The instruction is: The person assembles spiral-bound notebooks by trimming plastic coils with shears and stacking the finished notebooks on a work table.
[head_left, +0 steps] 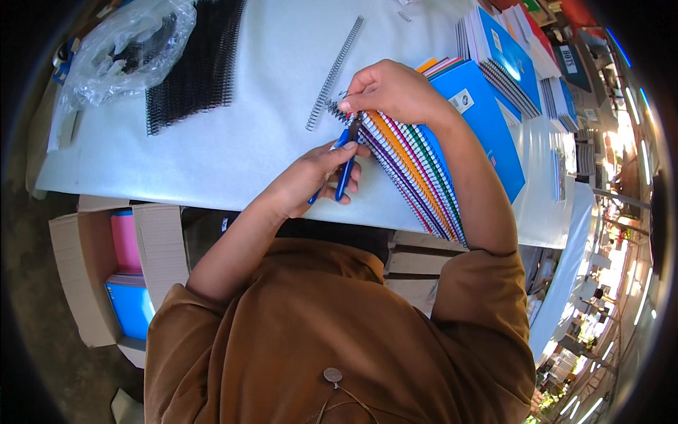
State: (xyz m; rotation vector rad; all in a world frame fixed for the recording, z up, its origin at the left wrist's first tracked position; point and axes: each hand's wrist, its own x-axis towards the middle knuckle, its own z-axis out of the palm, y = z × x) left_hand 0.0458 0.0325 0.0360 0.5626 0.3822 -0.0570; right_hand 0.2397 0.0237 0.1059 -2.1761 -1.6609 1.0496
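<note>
My left hand [311, 177] is closed around pliers [345, 178] with blue handles. Their dark jaws are at the far end of a row of spiral-bound notebooks [399, 159], whose purple, orange, pink and green spines fan out along the table's near edge. At that same end, my right hand [392, 92] pinches the dark tip of a spiral binding wire [337, 109], partly hidden by the fingers. A blue notebook cover [487, 134] lies under my right forearm. Beyond my hands, a loose spiral coil [335, 71] rests on the white table.
Many black spiral coils [194, 71] lie at the back left beside a clear plastic bag [127, 49]. Stacked blue notebooks [505, 56] stand at the back right. An open cardboard box [85, 275] holding blue and pink items sits below the table [162, 166] on the left.
</note>
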